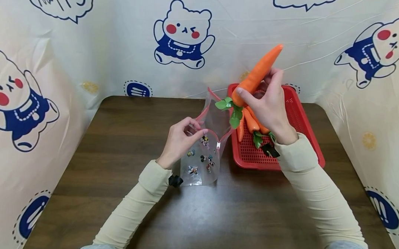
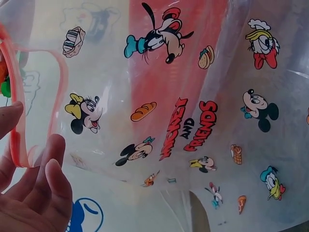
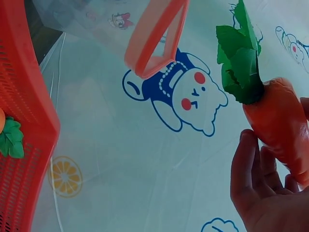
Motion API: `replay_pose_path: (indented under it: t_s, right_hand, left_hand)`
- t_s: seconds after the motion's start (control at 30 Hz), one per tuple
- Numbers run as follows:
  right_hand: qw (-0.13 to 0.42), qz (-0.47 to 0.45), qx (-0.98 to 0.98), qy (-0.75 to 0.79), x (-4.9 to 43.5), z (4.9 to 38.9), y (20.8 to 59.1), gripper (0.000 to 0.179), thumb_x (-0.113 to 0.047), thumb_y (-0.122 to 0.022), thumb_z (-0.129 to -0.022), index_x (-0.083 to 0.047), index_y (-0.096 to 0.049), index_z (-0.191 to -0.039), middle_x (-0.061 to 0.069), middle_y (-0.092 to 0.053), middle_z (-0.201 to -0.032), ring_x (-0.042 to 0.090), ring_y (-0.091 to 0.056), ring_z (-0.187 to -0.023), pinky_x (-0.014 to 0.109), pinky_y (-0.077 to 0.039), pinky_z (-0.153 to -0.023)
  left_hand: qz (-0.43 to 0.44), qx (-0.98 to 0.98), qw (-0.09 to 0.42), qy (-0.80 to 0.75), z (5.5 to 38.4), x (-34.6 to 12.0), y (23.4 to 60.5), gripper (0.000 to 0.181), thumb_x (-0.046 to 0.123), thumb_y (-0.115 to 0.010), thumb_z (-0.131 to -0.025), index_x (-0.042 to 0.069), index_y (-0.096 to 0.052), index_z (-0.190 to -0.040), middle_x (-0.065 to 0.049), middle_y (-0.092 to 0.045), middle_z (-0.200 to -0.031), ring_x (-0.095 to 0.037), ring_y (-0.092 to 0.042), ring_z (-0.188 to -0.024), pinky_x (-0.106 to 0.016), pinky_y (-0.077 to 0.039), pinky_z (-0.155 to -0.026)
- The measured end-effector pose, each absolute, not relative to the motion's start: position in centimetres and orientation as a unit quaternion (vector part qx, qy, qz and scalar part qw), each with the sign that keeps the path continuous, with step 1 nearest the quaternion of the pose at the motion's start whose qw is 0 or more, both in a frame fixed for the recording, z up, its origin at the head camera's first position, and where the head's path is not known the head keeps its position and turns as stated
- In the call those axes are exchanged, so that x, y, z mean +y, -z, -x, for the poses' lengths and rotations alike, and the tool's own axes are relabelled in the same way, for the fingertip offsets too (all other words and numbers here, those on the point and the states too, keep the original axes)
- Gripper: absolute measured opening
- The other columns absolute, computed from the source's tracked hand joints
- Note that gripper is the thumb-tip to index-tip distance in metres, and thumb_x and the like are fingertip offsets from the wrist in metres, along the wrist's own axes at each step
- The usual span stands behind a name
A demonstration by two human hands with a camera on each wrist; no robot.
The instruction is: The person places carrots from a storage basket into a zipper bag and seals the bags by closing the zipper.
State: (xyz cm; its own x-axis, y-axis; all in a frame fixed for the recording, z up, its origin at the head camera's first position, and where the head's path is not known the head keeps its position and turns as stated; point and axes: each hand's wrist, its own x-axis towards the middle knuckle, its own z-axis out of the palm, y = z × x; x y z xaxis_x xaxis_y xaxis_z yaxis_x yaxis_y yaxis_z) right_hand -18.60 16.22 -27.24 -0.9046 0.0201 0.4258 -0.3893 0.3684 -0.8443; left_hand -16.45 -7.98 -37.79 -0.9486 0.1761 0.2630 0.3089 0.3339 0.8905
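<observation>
A carrot (image 1: 260, 70) is being held above the back part of a red basket (image 1: 301, 124), clear of it, with its tapered tip being pointed up and to the right and its leafy end being turned down toward the bag's mouth. A bright, even orange is being shown along the body in the head view, while a redder, glossy skin with shallow creases is being revealed by the right wrist camera. At the thick end, a tuft of broad green leaves (image 1: 235, 117) with jagged edges is being carried. The carrot is being clasped near this end by the right grip (image 1: 272, 102), closed about it with the thumb being laid along the near side and the fingers being kept behind.

By the left grip (image 1: 183, 140), the red-edged mouth of a clear plastic bag (image 1: 201, 158) is being pinched between thumb and fingers. The mouth is being held apart, and a white slider (image 1: 218, 145) is being shown on its zip edge. Small cartoon figures, foods and the red words "MICKEY AND FRIENDS" are being displayed on the film. Other carrots (image 1: 249, 121), also green-leaved, are being held in the basket, which is being supported by a dark wooden bench (image 1: 207, 220).
</observation>
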Motion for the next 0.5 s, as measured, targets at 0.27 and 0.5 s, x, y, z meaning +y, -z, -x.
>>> replay_pose_path:
  t_s: [0.27,0.5]
  right_hand:
    - [0.191,-0.114,-0.824,-0.520,15.7,18.6,27.4,0.062,-0.028,-0.074,-0.082,-0.008,-0.034,-0.124,0.001,-0.056,-0.105,0.016,-0.057,-0.083,0.021,-0.049,-0.069]
    - [0.190,-0.111,-0.831,-0.510,15.2,18.5,27.8,0.063,-0.029,-0.075,-0.082,-0.008,-0.033,-0.124,0.006,-0.057,-0.106,0.017,-0.057,-0.078,0.020,-0.049,-0.066]
  left_hand:
    - [0.143,-0.820,0.067,0.550,16.4,-7.9,37.7,0.021,0.025,-0.078,-0.082,0.013,-0.061,-0.086,-0.005,-0.071,-0.099,-0.017,-0.059,-0.071,-0.026,-0.052,-0.063]
    - [0.153,-0.814,0.071,0.556,16.5,-7.7,37.6,0.021,0.023,-0.077,-0.083,0.011,-0.061,-0.087,-0.009,-0.069,-0.103,-0.017,-0.060,-0.073,-0.028,-0.053,-0.064]
